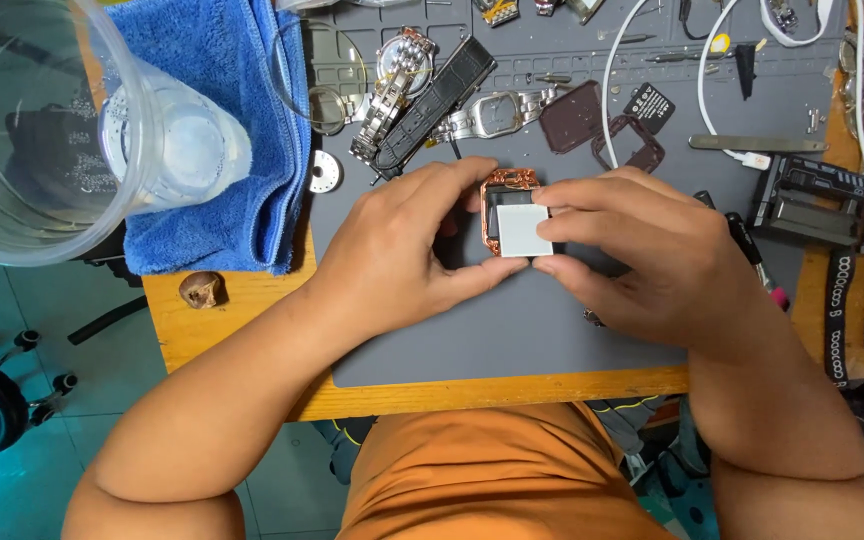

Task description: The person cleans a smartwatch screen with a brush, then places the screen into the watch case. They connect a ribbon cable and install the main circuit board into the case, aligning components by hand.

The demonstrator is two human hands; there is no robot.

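Grey matting (552, 330) covers most of a wooden workbench (212, 335), with teal floor tiles showing below its near edge. Over the middle of the mat, the left hand (402, 250) and the right hand (642, 245) meet around a small rectangular watch case with a copper-coloured rim (508, 182), held just above the mat. The left thumb and forefinger curl round the case's left side, pinching it at top and bottom. The right thumb and forefinger pinch a small white square part (524, 230) that lies against the case's face, over its lower right part; the other right fingers are curled close together behind. Beyond the hands lie a steel-link wristwatch (397, 75), a black leather strap (437, 100), a bare metal watch case with band (492, 112), and two dark square frames (572, 115) side by side. A small toothed metal disc (325, 172) rests near the mat's left edge. At the left, a folded blue towel (227, 140) holds a clear plastic cup (177, 140), and a larger clear cup (22, 130) looms close to the camera. White cable (612, 70) runs across the far side, and a black holder tool (812, 195) sits to the right.
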